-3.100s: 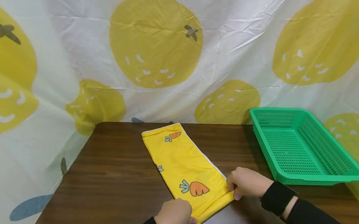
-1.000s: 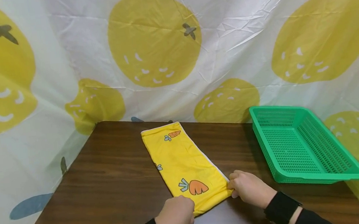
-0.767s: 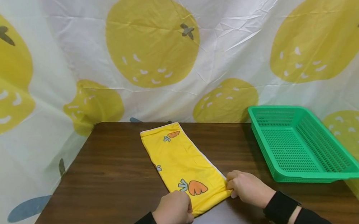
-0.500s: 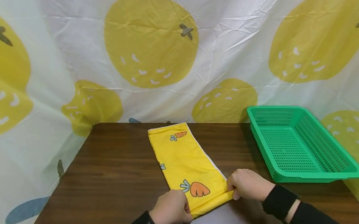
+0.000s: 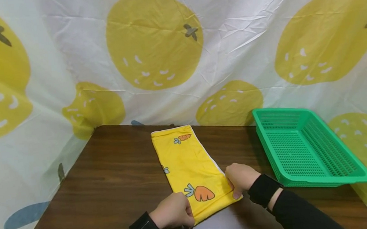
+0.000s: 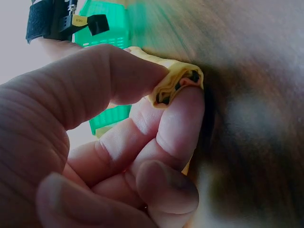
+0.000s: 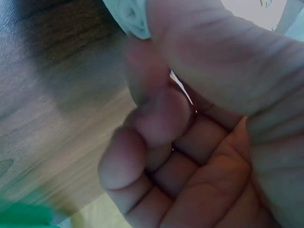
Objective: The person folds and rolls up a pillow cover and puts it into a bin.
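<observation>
A yellow cloth (image 5: 188, 165) printed with orange carrots and edged in white lies lengthwise on the dark wooden table. Its near end is turned into a flattened roll (image 6: 178, 85), whose layered end shows in the left wrist view. My left hand (image 5: 174, 211) pinches the left end of this roll between thumb and forefinger. At the right end, my right hand (image 5: 242, 177) has its thumb and forefinger on the roll, the other fingers curled under; the white layered end (image 7: 130, 14) shows at the fingertips in the right wrist view.
A green plastic basket (image 5: 326, 180) with slotted walls stands on the table (image 5: 119, 172) at the right, close beyond my right forearm. A white curtain (image 5: 224, 59) with a yellow fruit print hangs behind the table and along its sides.
The cloth's near end has been rolled a little further away from me. Its far end has shifted right. My right hand has just moved left and slightly forward over the roll's end.
</observation>
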### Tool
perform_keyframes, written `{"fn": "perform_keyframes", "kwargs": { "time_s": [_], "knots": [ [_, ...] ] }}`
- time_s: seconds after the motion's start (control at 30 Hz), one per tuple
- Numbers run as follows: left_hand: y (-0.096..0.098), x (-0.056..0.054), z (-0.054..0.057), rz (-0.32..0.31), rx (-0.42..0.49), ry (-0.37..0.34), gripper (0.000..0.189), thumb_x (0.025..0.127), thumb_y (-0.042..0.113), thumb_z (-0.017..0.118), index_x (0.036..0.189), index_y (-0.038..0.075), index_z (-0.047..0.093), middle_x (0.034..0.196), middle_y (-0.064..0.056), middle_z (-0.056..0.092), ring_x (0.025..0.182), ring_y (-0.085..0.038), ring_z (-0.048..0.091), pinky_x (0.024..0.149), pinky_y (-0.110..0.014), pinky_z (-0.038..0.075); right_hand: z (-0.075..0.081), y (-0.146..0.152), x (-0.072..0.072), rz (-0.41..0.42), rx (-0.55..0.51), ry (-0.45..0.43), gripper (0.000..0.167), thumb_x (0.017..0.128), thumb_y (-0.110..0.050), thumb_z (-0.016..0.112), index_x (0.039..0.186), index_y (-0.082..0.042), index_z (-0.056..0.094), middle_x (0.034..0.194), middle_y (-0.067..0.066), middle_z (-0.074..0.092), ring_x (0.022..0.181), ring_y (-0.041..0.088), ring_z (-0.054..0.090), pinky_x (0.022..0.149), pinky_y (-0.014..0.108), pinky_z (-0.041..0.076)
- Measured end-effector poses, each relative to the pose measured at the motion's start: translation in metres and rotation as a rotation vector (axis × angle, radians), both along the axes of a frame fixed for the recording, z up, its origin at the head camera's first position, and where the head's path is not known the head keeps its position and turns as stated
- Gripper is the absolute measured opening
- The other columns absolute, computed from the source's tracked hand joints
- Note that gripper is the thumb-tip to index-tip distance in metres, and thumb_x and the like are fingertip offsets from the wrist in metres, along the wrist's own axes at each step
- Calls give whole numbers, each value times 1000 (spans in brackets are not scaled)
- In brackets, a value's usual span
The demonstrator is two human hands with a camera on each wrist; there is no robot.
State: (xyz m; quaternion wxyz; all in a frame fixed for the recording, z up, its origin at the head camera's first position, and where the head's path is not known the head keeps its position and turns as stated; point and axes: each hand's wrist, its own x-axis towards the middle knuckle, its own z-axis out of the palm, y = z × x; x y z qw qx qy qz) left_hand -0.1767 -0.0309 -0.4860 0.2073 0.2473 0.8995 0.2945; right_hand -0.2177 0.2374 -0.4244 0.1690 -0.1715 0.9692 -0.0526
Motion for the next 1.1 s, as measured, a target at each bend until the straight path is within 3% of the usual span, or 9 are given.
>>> {"fn": "perform_keyframes", "kwargs": {
  "time_s": [0.1,0.3,0.4,0.5,0.6,0.73,0.9,1.0,1.1],
  "knots": [
    [-1,-9,-18,0,-16,11,22,73,28,84,56,31,71,49,18,59,47,-4,54,47,-24,41,0,0,1,-3,6,19,41,60,-4,103,68,-8,63,64,1,49,63,21,48,62,35,40],
    [-3,-11,-24,-1,-17,25,22,74,28,84,57,30,70,51,20,59,49,-5,54,47,-24,43,-4,10,8,52,-54,83,40,64,-8,101,65,-13,61,65,-2,50,63,17,47,63,31,40],
    [-4,-7,-13,7,-6,3,23,75,26,83,57,28,69,50,18,57,46,-5,52,45,-24,40,-10,18,15,152,-107,184,39,64,-6,98,64,-15,60,64,-8,48,61,11,43,60,27,38],
    [-4,3,7,20,21,-33,23,76,21,82,57,22,69,50,14,55,44,-7,49,44,-25,36,-17,27,25,295,-134,332,36,65,-5,95,64,-16,61,65,-11,43,61,4,36,59,22,35],
    [-4,10,20,24,32,-39,23,77,18,82,58,20,68,50,13,54,42,-7,47,43,-25,34,-22,33,36,398,-139,436,31,67,-3,91,65,-17,63,68,-13,39,63,1,31,58,19,34],
    [-5,13,27,30,30,-18,27,77,17,82,57,21,64,52,14,54,41,-6,46,44,-25,35,-25,37,44,424,-146,450,28,69,-3,91,70,-19,68,70,-12,41,65,-1,34,59,17,39],
    [1,20,31,38,-67,143,31,81,22,89,64,23,63,61,13,56,54,-7,50,52,-30,40,-24,37,43,408,-156,414,26,69,-4,92,74,-18,71,72,-11,45,66,-1,39,60,17,42],
    [11,34,33,8,-187,347,28,83,18,86,66,21,64,62,10,58,58,-8,51,54,-30,42,-23,37,42,405,-169,393,26,69,-2,92,74,-17,72,72,-12,43,66,-1,38,60,16,41],
    [20,49,34,-60,-326,529,27,85,12,82,64,18,65,61,6,59,56,-8,50,50,-30,44,-22,37,41,408,-174,388,27,70,-2,92,73,-18,71,72,-12,41,66,-1,37,60,16,40]
  ]
}}
